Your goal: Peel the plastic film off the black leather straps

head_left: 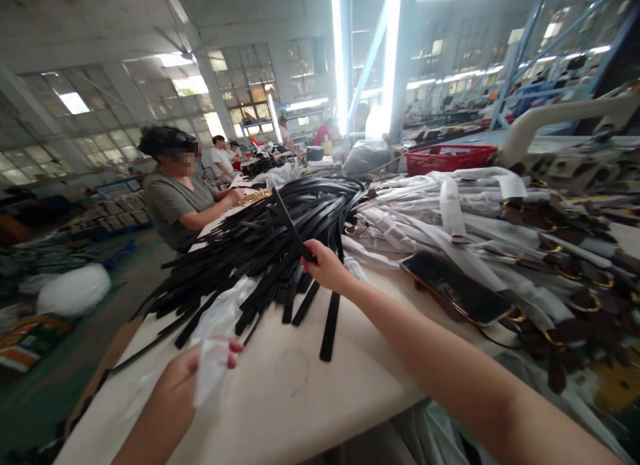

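Note:
My right hand (325, 266) is closed round the end of a black strap (290, 225), which slants up and left over a large pile of black straps (320, 202). At the lower left, my left hand (185, 378) holds a translucent white plastic sleeve (213, 375), its fingertips showing past the sleeve's edge. Another piece of clear plastic (225, 308) lies just beyond that hand, against the ends of the black straps. One strap end (329, 328) sticks out toward me on the pale table (285, 412).
A phone (455, 288) lies right of my right forearm. White-wrapped straps (425, 212) with gold rings are heaped at the right, before a red basket (450, 160) and a machine (565, 122). A person (175, 192) works across the table at the left.

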The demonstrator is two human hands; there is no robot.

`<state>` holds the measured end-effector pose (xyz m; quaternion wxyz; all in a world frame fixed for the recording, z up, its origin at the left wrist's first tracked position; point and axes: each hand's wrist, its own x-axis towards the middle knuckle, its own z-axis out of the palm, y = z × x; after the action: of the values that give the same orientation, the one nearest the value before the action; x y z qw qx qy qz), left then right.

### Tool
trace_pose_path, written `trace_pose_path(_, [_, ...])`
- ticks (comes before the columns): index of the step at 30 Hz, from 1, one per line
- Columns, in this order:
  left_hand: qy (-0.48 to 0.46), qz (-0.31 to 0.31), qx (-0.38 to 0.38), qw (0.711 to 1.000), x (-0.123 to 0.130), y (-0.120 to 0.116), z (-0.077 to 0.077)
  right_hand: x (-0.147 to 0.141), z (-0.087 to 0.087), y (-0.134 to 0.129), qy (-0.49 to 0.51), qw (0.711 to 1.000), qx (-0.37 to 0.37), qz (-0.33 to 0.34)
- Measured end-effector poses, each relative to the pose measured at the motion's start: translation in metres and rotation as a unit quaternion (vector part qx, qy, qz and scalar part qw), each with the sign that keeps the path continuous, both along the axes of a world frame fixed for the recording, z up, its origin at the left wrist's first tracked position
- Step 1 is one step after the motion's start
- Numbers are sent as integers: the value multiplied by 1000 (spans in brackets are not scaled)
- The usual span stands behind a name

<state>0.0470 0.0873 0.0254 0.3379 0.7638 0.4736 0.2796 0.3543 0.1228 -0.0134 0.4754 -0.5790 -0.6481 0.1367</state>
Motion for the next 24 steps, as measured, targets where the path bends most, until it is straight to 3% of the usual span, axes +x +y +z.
trace_pose_path(4, [-94,3,-113,989,55,3,6,-6,16,-20,46,998,19,41])
trace_pose_path(10, [-137,-24,-200,970,96,39,-23,-20,12,-27,96,983,-84,135])
trace_pose_path(14, [-152,-20,-209,966,98,47,-35,-28,12,-29,102,966,-131,198])
trace_pose_path(18, [-142,-30,-234,961,82,50,-35,-34,17,-33,66,985,-128,98])
trace_pose_path(20, [-116,-35,-202,972,69,59,-37,-36,20,-35,59,989,-118,67])
trace_pose_path(24, [-114,-52,-78,989,48,86,-52,-43,22,-40,-50,980,-163,98])
